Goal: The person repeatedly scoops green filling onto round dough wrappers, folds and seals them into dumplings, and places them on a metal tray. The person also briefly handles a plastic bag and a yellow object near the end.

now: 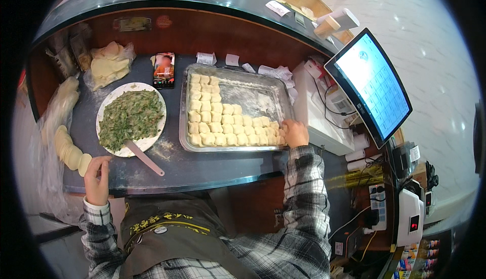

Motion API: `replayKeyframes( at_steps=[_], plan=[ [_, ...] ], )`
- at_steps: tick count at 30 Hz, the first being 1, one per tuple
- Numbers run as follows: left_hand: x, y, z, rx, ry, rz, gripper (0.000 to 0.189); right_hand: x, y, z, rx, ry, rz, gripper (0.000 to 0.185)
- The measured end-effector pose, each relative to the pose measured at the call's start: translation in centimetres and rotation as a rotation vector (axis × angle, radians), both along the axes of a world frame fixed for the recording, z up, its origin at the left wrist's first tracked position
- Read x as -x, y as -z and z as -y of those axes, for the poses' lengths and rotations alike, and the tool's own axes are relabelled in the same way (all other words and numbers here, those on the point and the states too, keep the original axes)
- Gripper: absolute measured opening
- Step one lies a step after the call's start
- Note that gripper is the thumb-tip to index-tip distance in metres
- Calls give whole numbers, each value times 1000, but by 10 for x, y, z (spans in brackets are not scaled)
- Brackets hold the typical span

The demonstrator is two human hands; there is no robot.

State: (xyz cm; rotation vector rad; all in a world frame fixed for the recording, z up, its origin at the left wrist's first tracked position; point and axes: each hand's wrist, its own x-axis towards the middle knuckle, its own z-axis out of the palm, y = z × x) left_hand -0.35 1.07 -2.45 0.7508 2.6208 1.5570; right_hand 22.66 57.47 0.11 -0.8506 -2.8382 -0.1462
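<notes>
My left hand [97, 182] is at the table's front left, beside a fanned row of round dough wrappers [70, 152]. Its thumb and fingers are apart, and the nearest wrapper meets the hand's edge. A white plate [146, 142] of green, chopped filling [129, 116] is just beyond. A pale spatula [144, 158] rests in the filling, handle toward me. My right hand [297, 133] reaches over the right rim of a metal tray [254, 93], fingertips at the end of rows of small filled dumplings [228, 129]. Those fingertips hide whether a dumpling is between them.
A phone [164, 70] showing a video lies behind the plate. Bagged wrappers [110, 66] are at back left, more plastic wrap [57, 116] along the left edge. Right of the tray stand a white box [319, 108] and a tilted touchscreen monitor [370, 85] with cables.
</notes>
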Motion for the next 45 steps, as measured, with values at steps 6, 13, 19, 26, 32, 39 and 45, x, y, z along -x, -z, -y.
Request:
replayKeyframes(
  at_steps=[6, 13, 19, 26, 32, 39, 45],
  plan=[
    [-2, -3, 1, -37, -25, 4, 16, 14, 8, 1, 102, -117, -291, 25],
    [-3, -3, 0, -62, -14, 8, 15, 31, 5, 8, 362, 80, -235, 26],
    [-5, -8, 2, -60, -34, 12, 14, 32, 17, 4, 351, -40, -282, 22],
    [12, 2, 13, 150, -168, -358, 21, 43, 31, -2, 823, -363, -364, 27],
    [26, 26, 30, 535, -259, -427, 46, 48, 34, -2, 652, -212, -274, 24],
    [34, 30, 38, 393, -243, -370, 43, 81, -33, 116, 177, -481, -452, 27],
    [34, 25, 50, 402, -203, -400, 27, 115, -29, 263, 345, -853, -301, 26]
  ],
)
